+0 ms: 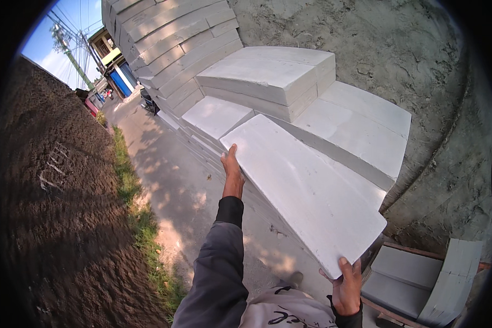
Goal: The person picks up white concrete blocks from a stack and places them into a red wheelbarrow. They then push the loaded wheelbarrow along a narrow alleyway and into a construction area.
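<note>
A long, pale grey concrete block (306, 191) lies slantwise before me, flat face up, over the stepped stack of like blocks. My left hand (233, 168) grips its far left end, thumb on top and the other fingers hidden below the edge. At the near right end my right hand (346, 287) holds the corner, its thumb over the upper face. Just past the held block rest a shorter block (217, 116) and a wide pair of blocks (361, 123). Whether the held block touches the stack beneath is hard to tell.
A tall stack of blocks (186, 44) rises at the back. More blocks (404, 268) sit in a wooden frame at lower right. A rough cement wall (366, 33) bounds the right. Left of me run a paved lane (175, 180), a grass strip (128, 175) and a dark rough wall (65, 208).
</note>
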The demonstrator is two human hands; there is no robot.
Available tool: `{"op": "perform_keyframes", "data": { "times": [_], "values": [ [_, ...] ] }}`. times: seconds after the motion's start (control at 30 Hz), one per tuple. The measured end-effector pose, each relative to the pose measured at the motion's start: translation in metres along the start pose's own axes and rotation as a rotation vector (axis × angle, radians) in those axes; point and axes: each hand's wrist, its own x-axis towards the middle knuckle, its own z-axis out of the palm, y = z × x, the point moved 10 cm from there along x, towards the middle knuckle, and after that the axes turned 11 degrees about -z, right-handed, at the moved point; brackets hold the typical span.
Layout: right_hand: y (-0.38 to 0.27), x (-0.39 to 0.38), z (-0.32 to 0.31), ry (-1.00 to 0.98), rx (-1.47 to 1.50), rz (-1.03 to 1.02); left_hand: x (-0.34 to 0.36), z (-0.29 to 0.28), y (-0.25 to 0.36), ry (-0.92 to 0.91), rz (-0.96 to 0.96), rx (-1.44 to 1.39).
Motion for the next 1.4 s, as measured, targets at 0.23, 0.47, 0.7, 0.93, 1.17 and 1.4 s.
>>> {"op": "perform_keyframes", "data": {
  "times": [0.23, 0.47, 0.7, 0.93, 1.17, 1.4],
  "values": [
    [-0.038, -0.042, -0.095, 0.005, -0.461, -0.141, -0.048, -0.016, -0.008, 0.016, -0.046, -0.018],
    [-0.067, -0.069, -0.184, 0.218, -0.051, -0.095, -0.133, 0.015, -0.036, 0.026, -0.191, 0.214],
    [-0.112, -0.070, -0.237, 0.122, -0.006, -0.034, -0.270, 0.025, -0.038, -0.007, -0.035, 0.325],
    [-0.110, -0.100, -0.348, 0.113, 0.036, -0.020, -0.405, 0.026, -0.056, 0.119, 0.029, 0.298],
    [-0.055, -0.143, -0.474, 0.170, 0.086, 0.026, -0.491, 0.035, -0.114, 0.091, -0.076, 0.386],
    [-0.044, -0.219, -0.586, 0.532, 0.137, 0.231, -0.512, 0.018, -0.323, 0.017, -0.556, 0.478]
  ]
}}
